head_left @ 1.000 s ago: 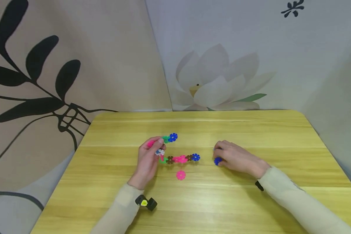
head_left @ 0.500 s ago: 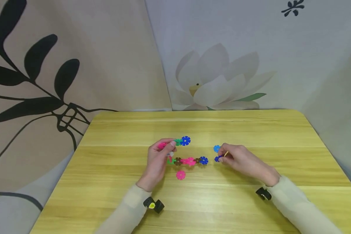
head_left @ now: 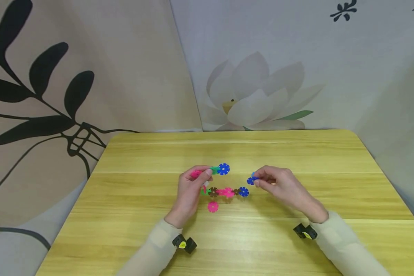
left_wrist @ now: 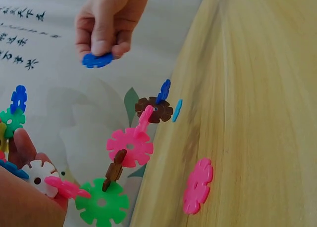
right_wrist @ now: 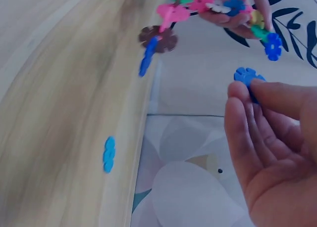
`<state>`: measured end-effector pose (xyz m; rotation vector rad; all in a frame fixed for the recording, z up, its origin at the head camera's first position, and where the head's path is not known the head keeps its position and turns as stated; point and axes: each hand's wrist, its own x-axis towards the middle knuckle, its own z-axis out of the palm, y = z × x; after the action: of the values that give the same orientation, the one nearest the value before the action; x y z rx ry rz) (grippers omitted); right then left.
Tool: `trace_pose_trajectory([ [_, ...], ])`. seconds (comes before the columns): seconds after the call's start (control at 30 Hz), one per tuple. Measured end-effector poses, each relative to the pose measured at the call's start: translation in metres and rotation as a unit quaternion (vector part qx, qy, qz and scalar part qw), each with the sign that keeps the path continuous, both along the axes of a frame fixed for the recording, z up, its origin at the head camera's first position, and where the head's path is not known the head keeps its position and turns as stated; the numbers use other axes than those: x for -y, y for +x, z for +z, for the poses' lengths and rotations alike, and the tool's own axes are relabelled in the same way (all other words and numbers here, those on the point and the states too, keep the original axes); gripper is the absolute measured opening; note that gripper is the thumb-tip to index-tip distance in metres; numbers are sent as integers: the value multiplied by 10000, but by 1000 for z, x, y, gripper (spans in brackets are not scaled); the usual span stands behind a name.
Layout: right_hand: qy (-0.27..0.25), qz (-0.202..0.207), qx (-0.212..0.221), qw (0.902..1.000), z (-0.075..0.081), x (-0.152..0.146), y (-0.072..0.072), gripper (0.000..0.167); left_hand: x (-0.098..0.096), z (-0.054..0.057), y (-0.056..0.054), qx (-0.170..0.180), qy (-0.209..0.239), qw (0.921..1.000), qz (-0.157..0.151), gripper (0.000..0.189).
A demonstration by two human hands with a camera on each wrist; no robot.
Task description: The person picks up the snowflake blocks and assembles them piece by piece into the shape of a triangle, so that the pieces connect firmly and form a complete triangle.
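Note:
A chain of interlocking snowflake discs (head_left: 229,192) in pink, green, brown, white and blue bends through my left hand (head_left: 189,193), which grips it near the middle. One end, a green disc joined to a dark blue end disc (head_left: 223,169), sticks out past the thumb. The other end, with a brown disc (left_wrist: 154,110) and another dark blue disc (left_wrist: 164,91), hangs nearer my body. To the right of both ends, my right hand (head_left: 286,188) pinches a loose dark blue disc (right_wrist: 245,76) between thumb and fingertips, apart from the chain.
On the wooden table (head_left: 279,245) lie a loose pink disc (head_left: 212,207), below the chain in the head view, and a light blue disc (right_wrist: 109,154), mostly covered by the right hand's disc there. A printed wall cloth (head_left: 279,46) stands behind the table's far edge.
My right hand has picked the dark blue disc up off the table and brought it slightly left. My left hand has moved right with the chain, toward it.

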<state>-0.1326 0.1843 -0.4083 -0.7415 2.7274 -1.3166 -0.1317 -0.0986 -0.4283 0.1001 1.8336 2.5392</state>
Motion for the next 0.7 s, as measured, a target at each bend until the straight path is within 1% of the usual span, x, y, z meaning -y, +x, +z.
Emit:
trace_pose_trajectory([
  [0.23,-232,-281,90,9993,9,9,3,10,-3,-1,2,-107,-222,9997,-43,15],
  [0.4,-691,-236,237,9971,17,15,3,11,-5,-2,3,-258,-296,9992,-124,14],
  [0.53,-915,-194,147,9955,20,19,2,11,-7,-2,4,-281,-324,9990,-150,13],
  [0.7,-973,-309,-59,9948,23,24,0,11,-8,-3,5,-255,-392,9986,-238,10],
])
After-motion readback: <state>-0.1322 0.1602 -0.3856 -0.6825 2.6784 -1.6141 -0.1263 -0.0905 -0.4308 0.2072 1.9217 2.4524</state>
